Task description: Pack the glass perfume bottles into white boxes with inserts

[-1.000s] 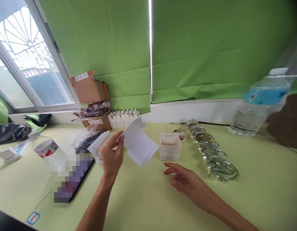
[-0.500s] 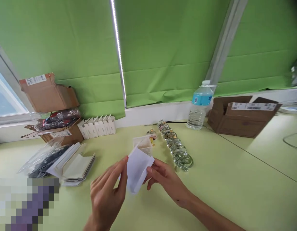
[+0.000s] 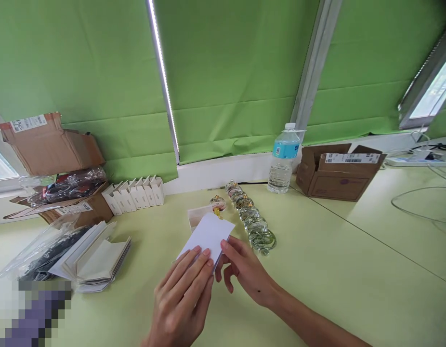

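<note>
Both hands hold a white paper box (image 3: 210,233), tilted above the table. My left hand (image 3: 183,299) lies over its near side, fingers extended together across the white panel. At the right edge, my right hand (image 3: 246,267) pinches it between thumb and fingers; the other fingers are curled beneath. Just behind it, a small pale open box (image 3: 194,219) is partly covered. Beside that sits a round clear glass piece (image 3: 217,203) with gold-coloured bits. A line of similar glass pieces (image 3: 254,224) runs back from near my right hand.
Flattened white boxes (image 3: 103,260) are stacked at left beside a plastic bag with dark contents (image 3: 57,255). Several white boxes (image 3: 134,196) stand along the wall. Cardboard boxes (image 3: 53,147) pile up at back left. A water bottle (image 3: 282,161) and open carton (image 3: 340,176) stand at back right.
My left hand has moved from pinching the box's left edge to lying flat across its panel. The box has turned and now looks flatter on top. The view has shifted to the right.
</note>
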Tool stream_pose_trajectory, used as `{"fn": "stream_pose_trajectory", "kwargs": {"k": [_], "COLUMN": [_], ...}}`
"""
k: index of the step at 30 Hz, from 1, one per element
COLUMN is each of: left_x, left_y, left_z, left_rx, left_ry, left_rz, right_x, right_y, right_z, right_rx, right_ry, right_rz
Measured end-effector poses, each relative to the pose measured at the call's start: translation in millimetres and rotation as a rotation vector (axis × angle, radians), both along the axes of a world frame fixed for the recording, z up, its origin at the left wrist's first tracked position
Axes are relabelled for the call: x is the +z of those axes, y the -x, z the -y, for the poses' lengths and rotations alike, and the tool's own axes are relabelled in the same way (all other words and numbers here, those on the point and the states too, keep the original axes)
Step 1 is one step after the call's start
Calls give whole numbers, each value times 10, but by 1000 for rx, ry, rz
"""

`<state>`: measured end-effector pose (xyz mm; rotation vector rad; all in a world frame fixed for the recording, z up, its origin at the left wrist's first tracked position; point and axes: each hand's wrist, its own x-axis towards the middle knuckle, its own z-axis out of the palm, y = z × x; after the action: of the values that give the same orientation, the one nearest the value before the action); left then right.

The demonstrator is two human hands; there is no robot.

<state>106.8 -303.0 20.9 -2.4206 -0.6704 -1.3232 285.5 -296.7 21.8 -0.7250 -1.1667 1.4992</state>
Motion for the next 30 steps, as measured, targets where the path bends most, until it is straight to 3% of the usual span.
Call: {"fn": "stream_pose_trajectory", "kwargs": {"k": [4, 7, 10, 13, 16, 22, 30], "left_x": [-66, -78, -33, 45, 100, 56, 56], "left_y": [-35, -24, 6, 35, 56, 104, 66], "left_z": [9, 13, -32, -126, -218, -275, -238], "left_rx": [-30, 58, 82, -118, -284, -377, -397], "left_ry": [25, 176, 629, 1146, 1405, 1642, 1697], "left_rz": [-20, 121, 338, 453, 532, 578, 564], "right_x": [-14, -8, -11, -28, -27, 26, 2], "right_y": [-44, -91, -128, -156, -196, -317, -342], "right_z": [-55, -105, -134, -149, -174, -243, -270], "right_rx": [-96, -144, -139, -79, -49, 25, 14], "right_ry": [29, 7, -26, -42, -51, -83, -84], "right_rz": [27, 45, 107, 180, 200, 229, 302]}}
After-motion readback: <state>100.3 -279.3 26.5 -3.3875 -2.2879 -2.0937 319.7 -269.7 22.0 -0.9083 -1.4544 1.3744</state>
